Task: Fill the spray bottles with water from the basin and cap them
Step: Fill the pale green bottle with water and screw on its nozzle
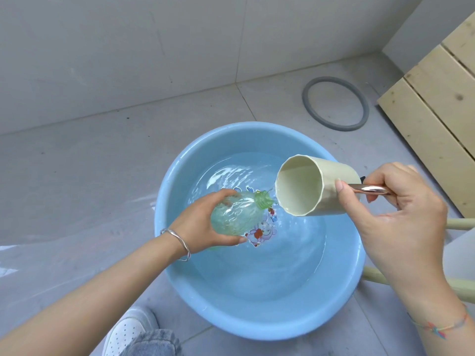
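At the near edge of the grey tiled floor (102, 155), a white perforated shoe (126, 330) and a knee in grey-blue denim (154, 343) show just beside a round light-blue plastic basin (257, 322). The basin stands on the floor and holds clear, rippled water (257, 276), with a coloured flower decal (259, 233) on its bottom.

Above the water on the basin's left side, the left grip (203, 227), a bare hand with a thin silver bangle (177, 242) at the wrist, is wrapped around the body of a translucent green plastic spray bottle (236, 214). The bottle is uncapped and lies tilted, its threaded neck pointing right and slightly up.

Over the basin's right side, the right grip (401, 209), with a coloured thread bracelet (437, 327) on the wrist, grasps the shiny metal handle (370, 190) of a cream plastic cup (308, 186), thumb pressed against the cup's wall. The cup is tipped on its side, and its lower lip is just beside the bottle's neck. Whether they touch cannot be told.

Pale cream tubes (460, 223) cross the floor's right edge behind that wrist. Farther back lie a grey rubber ring (336, 127) and, by the far right corner, pale wooden slats (437, 111). A white tiled wall (128, 47) rises along the floor's far edge.
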A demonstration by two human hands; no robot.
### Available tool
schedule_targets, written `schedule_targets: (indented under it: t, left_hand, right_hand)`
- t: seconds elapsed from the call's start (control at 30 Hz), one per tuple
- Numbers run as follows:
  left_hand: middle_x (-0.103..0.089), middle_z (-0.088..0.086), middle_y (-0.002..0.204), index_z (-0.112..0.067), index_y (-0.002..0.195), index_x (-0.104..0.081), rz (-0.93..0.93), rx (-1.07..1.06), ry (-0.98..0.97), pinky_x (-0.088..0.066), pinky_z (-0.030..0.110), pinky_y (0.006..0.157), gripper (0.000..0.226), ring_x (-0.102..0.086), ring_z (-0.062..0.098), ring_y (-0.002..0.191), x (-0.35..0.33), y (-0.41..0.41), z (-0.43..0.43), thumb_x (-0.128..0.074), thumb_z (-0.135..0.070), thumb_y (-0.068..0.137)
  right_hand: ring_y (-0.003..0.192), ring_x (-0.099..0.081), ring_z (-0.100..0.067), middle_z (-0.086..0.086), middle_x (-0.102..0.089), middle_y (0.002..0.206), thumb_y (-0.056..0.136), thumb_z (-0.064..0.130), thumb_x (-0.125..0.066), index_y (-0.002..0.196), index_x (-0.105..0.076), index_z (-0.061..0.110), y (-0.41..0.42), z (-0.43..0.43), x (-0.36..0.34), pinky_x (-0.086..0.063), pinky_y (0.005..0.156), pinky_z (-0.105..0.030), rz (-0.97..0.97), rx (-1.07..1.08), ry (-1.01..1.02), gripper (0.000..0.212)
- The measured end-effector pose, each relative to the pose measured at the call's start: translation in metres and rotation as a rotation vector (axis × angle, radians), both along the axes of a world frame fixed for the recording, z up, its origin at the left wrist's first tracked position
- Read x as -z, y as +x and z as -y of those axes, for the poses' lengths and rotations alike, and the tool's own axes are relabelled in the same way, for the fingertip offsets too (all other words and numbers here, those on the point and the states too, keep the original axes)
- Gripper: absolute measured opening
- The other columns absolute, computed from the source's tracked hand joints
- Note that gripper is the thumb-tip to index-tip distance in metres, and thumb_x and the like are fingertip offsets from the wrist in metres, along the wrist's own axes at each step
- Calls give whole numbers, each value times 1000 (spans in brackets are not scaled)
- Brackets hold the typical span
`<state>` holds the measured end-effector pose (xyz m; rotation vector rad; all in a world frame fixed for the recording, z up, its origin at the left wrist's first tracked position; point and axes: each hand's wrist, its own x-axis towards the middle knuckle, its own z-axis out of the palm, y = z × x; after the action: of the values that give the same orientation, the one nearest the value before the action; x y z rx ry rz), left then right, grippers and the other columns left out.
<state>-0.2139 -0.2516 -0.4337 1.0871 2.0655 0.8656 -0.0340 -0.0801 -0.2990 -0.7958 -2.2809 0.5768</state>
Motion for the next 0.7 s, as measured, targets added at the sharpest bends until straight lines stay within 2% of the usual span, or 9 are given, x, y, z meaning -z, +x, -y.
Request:
schedule_targets:
  t: [0.17,0.3,0.5,0.6,0.7]
  left_hand:
    - [-57,-23,118,-46,124,-44,-15,3,7,-42,22,96,79,-51,-4,110,-1,1,-2,-77,-65,55]
    - [-56,-24,119,-49,121,-42,-21,-4,1,-40,18,94,75,-51,-4,110,-1,1,-2,-85,-55,59]
    - [-57,-22,118,-44,125,-45,-21,3,-6,-40,20,96,78,-51,-3,110,-1,2,-2,-85,-55,59]
    - [-57,-23,118,-48,123,-44,-17,1,-3,-42,25,98,78,-51,-4,110,-2,2,-3,-81,-62,56]
    - [-56,-22,120,-49,122,-42,-17,0,-9,-41,24,98,76,-51,-3,111,-2,3,-2,-85,-56,59]
  right_hand:
    - [66,-33,-23,9,-42,62,80,20,-69,61,-44,10,-2,2,-3,-28,63,-21,14,-12,51,33]
    - [67,-32,-22,8,-42,62,81,19,-69,62,-46,9,-3,2,-4,-29,66,-31,27,-29,103,32]
    - [67,-33,-22,-1,-43,60,81,17,-69,63,-48,7,-4,4,-3,-32,67,-35,28,-35,173,30]
    - [67,-33,-22,-2,-43,61,81,17,-70,63,-49,6,-5,4,-3,-33,67,-36,34,-41,219,29]
    - [68,-31,-20,-2,-42,61,81,17,-70,63,-50,4,-6,5,-3,-30,69,-34,46,-51,261,30]
